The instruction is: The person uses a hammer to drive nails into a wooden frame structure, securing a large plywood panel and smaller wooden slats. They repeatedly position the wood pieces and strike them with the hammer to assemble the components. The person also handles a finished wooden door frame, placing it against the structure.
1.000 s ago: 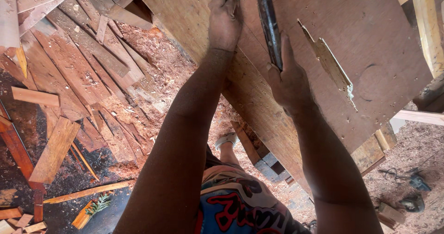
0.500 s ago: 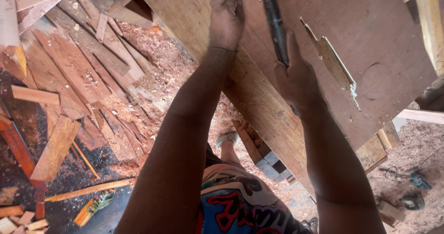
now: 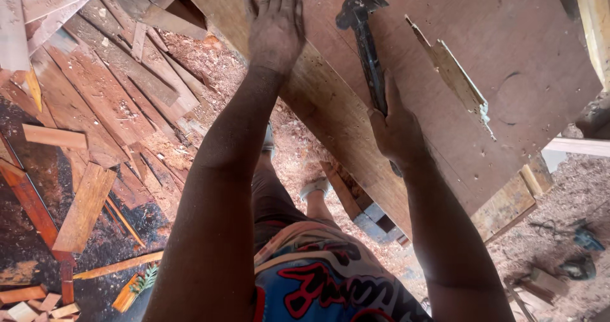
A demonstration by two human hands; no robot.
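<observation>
**One head view, looking steeply down**

I get a single camera, worn on the head, tilted down along both arms. It sits close: the left hand (image 3: 274,26) and right hand (image 3: 397,131) fill the upper middle, the plywood sheet (image 3: 508,55) beyond their fingers, the floor far below.

bare arms, sandals (image 3: 316,186) (colourful printed shorts (image 3: 318,277))

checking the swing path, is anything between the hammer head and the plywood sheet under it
Nothing visible. The hammer, held in the right hand, lies over bare plywood. The left hand presses flat to its left, and the splintered strip sits to its right.
</observation>
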